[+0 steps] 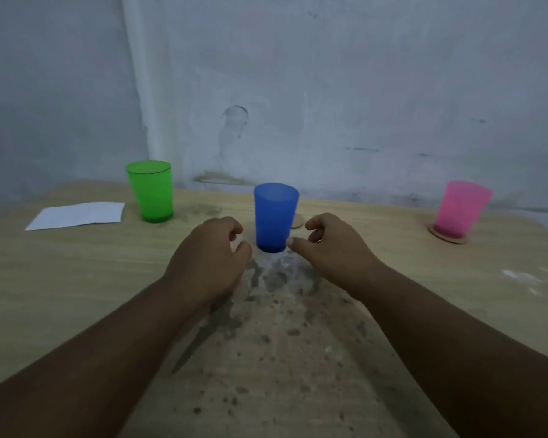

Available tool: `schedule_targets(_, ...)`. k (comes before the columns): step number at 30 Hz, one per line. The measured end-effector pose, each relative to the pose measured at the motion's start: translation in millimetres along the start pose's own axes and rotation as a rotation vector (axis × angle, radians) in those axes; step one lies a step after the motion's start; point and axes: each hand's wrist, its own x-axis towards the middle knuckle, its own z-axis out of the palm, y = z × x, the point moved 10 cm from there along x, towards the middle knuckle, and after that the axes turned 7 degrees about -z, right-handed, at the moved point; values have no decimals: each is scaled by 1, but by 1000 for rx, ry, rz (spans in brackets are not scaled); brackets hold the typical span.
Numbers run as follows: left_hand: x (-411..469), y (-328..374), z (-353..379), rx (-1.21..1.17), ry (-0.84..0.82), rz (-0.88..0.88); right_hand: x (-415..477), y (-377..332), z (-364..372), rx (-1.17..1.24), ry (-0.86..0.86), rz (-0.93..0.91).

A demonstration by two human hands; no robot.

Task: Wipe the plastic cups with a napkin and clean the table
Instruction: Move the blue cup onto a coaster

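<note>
Three plastic cups stand upright on the wooden table [60, 279]: a green cup [151, 191] at the back left, a blue cup [275, 218] in the middle and a pink cup [461, 207] at the back right. A white napkin [78, 214] lies flat left of the green cup. My left hand [208, 259] hovers just left of the blue cup, fingers curled, holding nothing. My right hand [328, 248] is just right of the blue cup, fingers curled, thumb tip near the cup's base. Neither hand clearly grips the cup.
Dark stains and wet smears [276, 327] cover the table's middle, from the blue cup toward me. A round cardboard coaster [448, 238] lies under the pink cup, and another coaster [299, 221] peeks out behind the blue cup. A grey wall [329, 90] closes the table's far edge.
</note>
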Motion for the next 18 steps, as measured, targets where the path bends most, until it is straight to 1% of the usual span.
schedule_targets(6, 28, -19, 21, -5, -87, -37, 31, 4, 31, 76, 54, 0)
schedule_targets(12, 36, -18, 36, 6, -108, 40, 43, -3, 44, 118, 122, -97)
schedule_targets(14, 36, -20, 48, 97, -166, 76, 46, -1, 46, 141, 131, -118)
schedule_targets(18, 35, -27, 75, 382, -293, 95, 53, 7, 41, 158, 158, -120)
